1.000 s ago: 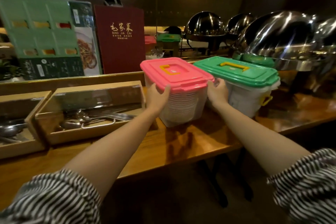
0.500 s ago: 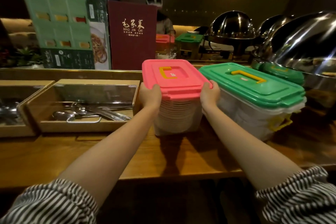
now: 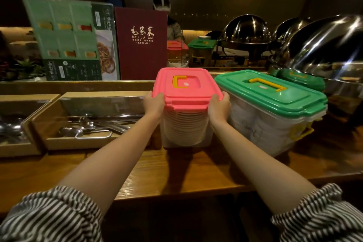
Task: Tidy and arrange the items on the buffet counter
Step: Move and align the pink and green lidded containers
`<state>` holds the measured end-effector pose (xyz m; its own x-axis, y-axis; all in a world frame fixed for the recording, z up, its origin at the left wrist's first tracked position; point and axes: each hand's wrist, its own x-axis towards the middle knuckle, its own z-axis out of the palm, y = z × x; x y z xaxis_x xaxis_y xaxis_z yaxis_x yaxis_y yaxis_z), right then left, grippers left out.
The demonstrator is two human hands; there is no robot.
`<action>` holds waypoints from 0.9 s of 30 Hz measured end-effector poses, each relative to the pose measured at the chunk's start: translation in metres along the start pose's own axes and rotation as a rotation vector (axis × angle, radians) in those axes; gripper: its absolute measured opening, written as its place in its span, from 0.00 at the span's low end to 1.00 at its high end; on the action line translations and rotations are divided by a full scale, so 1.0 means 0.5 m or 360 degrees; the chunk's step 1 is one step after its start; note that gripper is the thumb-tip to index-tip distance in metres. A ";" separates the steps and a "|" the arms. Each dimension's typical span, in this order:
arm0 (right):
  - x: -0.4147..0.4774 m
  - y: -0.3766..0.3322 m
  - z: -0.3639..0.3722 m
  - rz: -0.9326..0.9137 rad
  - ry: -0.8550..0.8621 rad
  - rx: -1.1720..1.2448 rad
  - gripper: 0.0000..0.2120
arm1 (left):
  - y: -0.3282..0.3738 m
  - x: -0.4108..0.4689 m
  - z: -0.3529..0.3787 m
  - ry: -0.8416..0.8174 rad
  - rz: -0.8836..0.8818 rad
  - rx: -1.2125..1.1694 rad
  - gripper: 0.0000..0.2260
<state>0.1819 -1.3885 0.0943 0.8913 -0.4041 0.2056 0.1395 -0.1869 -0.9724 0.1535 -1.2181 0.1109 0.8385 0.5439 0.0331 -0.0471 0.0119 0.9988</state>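
A clear plastic box with a pink lid [image 3: 186,90] stands on the wooden counter [image 3: 176,173], filled with stacked white dishes. My left hand [image 3: 154,104] grips its left side just under the lid rim, and my right hand [image 3: 219,105] grips its right side. Close to its right stands a larger clear box with a green lid [image 3: 269,94] and yellow handle, also holding white dishes. The two boxes are nearly touching.
Two wooden cutlery trays [image 3: 49,141] with spoons and tongs sit left of the pink box. A maroon menu board [image 3: 140,43] and a green menu [image 3: 68,39] stand behind. Steel chafing-dish domes [image 3: 330,51] crowd the right. A person works at the far counter.
The pink-lidded box has been turned square to the counter edge and sits a little further back beside the green-lidded box. Both hands stayed on its sides.
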 end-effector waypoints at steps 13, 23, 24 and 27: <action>-0.012 -0.034 -0.101 -0.0442 -0.0206 -0.0489 0.27 | 0.005 -0.033 0.000 0.0128 0.0578 0.0582 0.24; 0.099 -0.031 -0.343 -0.0922 -0.0052 -0.0804 0.21 | 0.025 -0.152 0.188 -0.0142 0.1110 0.0729 0.27; 0.117 -0.026 -0.374 -0.0917 -0.0024 -0.0816 0.21 | 0.022 -0.167 0.213 -0.0165 0.1135 0.0705 0.28; 0.181 -0.002 -0.465 -0.0880 0.0022 -0.0851 0.22 | 0.006 -0.210 0.293 -0.0232 0.1183 0.0687 0.29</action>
<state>0.1621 -1.6330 0.1394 0.7465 -0.1363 0.6513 0.3327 -0.7713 -0.5426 0.1447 -1.3982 0.1155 0.7345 0.1715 0.6565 -0.4246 -0.6385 0.6419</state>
